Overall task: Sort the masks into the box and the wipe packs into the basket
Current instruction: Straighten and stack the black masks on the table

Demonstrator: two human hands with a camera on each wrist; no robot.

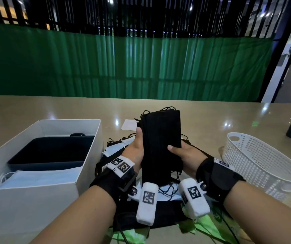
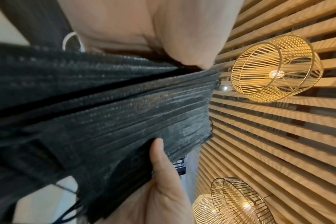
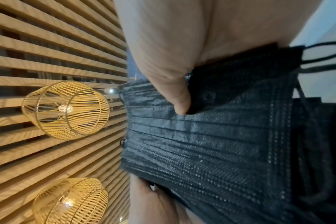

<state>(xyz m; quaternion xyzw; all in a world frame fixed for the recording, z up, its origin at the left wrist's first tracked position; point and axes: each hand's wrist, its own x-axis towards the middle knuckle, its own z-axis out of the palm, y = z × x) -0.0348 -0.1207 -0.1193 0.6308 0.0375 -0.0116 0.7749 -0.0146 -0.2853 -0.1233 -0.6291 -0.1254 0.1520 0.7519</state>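
Black pleated mask stack (image 1: 161,138) upright, ear loops dangling, both hands (image 1: 136,152) (image 1: 185,155) gripping sides

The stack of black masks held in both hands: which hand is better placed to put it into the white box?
Probably the left hand: it grips the black masks and is nearer the white box, which stands on its side.

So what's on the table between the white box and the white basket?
In the head view, a loose pile of black and blue masks lies between the box and basket; both hands hold a black stack above it.
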